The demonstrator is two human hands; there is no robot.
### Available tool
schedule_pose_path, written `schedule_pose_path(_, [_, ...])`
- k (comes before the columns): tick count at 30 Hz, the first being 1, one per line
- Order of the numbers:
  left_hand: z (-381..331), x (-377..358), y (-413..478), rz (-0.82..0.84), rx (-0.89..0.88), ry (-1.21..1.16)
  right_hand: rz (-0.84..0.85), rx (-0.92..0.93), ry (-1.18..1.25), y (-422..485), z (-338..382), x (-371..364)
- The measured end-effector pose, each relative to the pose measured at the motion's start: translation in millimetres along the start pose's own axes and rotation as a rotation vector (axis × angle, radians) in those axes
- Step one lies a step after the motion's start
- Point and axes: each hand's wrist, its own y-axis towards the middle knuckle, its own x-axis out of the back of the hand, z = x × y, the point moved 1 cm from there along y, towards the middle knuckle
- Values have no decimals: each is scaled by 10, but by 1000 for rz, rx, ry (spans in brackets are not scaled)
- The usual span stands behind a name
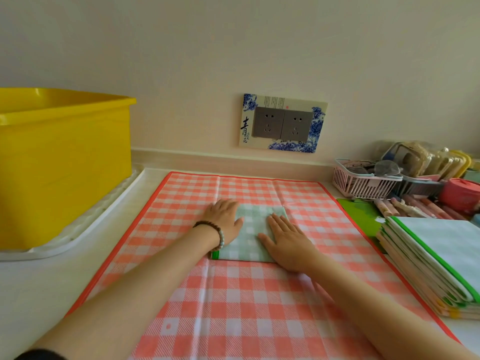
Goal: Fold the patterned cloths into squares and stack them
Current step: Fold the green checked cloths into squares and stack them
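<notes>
green cloth (pixel 250 237) 1 | red cloth (pixel 259 307) 1 | yellow tub (pixel 65 165) 1 | sockets (pixel 268 125) 2 | stacked cloths (pixel 441 245) roughly six

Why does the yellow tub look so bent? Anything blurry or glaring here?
Head view: the wide-angle lens bows the yellow tub and stretches things near the edges. Head view: soft, even light, only faint shadows beside the left hand and right hand, no harsh glare. Head view: the pink basket clutter looks smeared.

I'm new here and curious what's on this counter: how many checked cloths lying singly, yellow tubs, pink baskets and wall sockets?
Checked cloths: 2, the red-checked cloth and the folded green-checked cloth on it
Yellow tub: 1
Pink basket: 1
Wall sockets: 2
Total: 6
</notes>
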Motion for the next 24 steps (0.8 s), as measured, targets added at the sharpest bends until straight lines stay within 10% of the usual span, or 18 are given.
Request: schedule_pose_path(24, [79, -145, 58, 90, 23, -42, -22, 39, 12, 592, -146, 62])
